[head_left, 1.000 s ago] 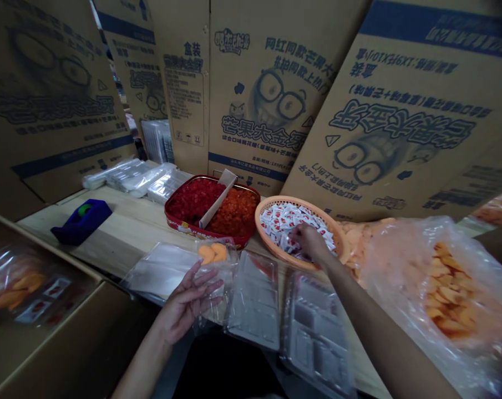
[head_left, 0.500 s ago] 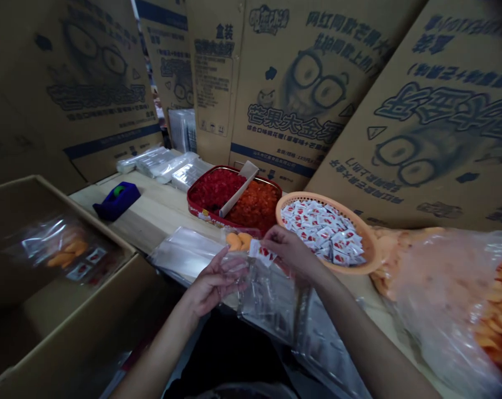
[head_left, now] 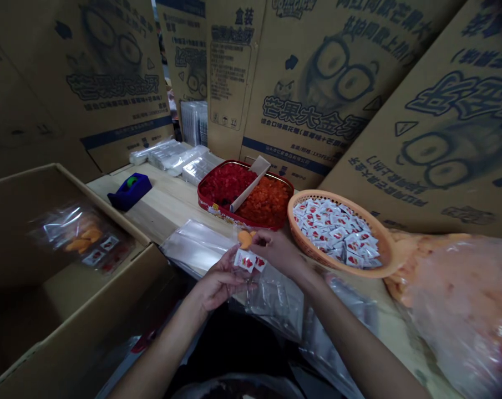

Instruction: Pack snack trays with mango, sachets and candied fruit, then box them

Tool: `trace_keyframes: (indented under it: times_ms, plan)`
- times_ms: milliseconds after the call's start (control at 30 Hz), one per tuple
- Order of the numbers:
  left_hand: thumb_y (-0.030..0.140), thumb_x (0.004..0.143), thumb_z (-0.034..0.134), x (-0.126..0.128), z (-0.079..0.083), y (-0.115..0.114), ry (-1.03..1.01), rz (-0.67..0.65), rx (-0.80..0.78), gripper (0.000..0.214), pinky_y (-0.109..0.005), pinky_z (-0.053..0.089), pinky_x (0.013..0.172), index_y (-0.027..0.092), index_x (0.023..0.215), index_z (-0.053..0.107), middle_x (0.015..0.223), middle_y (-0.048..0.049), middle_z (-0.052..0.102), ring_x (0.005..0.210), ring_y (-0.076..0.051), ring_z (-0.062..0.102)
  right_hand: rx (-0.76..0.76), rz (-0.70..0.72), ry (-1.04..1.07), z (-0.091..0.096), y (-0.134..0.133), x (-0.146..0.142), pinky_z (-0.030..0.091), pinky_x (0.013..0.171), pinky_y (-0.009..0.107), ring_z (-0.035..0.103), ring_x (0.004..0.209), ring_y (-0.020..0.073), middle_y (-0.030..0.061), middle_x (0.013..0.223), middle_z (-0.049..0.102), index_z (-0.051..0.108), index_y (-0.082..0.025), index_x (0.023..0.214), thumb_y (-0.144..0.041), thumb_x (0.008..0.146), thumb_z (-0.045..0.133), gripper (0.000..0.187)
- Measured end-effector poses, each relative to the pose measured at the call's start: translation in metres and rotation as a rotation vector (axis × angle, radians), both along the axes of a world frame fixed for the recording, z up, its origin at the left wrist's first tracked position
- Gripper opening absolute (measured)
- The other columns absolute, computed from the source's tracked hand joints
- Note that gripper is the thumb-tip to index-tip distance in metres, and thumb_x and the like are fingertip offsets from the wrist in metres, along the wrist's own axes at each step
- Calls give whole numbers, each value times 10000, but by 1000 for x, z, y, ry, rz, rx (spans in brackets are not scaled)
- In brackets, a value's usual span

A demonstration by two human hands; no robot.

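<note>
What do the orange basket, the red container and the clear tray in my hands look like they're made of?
The orange basket looks like matte moulded plastic, with a lattice wall. The red container is probably printed tin, going by its glossy rolled rim. The clear tray in the left hand is thin shiny see-through plastic with pressed compartments.

The tray (head_left: 271,293) is clear, glossy plastic; the sachets (head_left: 249,260) shiny foil-like (white and red); the table (head_left: 163,205) smooth pale wood; the boxes (head_left: 317,83) matt cardboard.
</note>
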State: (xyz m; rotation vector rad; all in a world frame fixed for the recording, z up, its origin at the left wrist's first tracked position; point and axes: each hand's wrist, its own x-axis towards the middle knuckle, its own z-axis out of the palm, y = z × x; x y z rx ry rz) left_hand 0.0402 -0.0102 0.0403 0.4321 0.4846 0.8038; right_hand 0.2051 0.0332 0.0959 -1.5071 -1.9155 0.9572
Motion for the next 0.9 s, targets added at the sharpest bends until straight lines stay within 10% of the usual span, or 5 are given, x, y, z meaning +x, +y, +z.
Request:
trace_keyframes:
  times_ms: [400, 567, 700, 900]
  plan:
    - [-54, 610, 568, -14, -5, 4, 31, 32, 8, 832, -489, 384, 933, 284, 1320, 296, 1110, -58, 590, 998, -235, 590, 99, 200, -97, -6, -2, 10, 369, 612, 213, 520, 695, 113, -2, 776, 580, 590, -175, 759, -160, 763, 523, 69]
    - [-45, 639, 556, -26, -12, 6, 29, 61, 18, 836, -507, 346, 964, 302, 1341, 265, 1163, -68, 567, 1051, -248, 562, 235, -82, -185, -14, 32, 13, 403, 719, 219, 541, 820, 120, 36, 888, 578, 603, -162, 847, -166, 800, 467, 144]
    - [-65, 633, 552, -38, -16, 7, 13, 114, 1, 840, -511, 345, 967, 314, 1331, 280, 1228, -63, 530, 1080, -264, 542, 44, -195, -595, -22, 78, 26, 389, 731, 222, 567, 871, 151, 71, 939, 622, 614, -157, 925, -162, 763, 513, 191]
    - [-82, 628, 544, -50, -17, 10, 4, 217, 11, 834, -506, 349, 974, 309, 1322, 295, 1218, -58, 538, 1046, -243, 564, -166, -91, -674, -42, 122, 36, 372, 555, 206, 596, 664, 160, 43, 754, 663, 665, -167, 781, -193, 609, 664, 175]
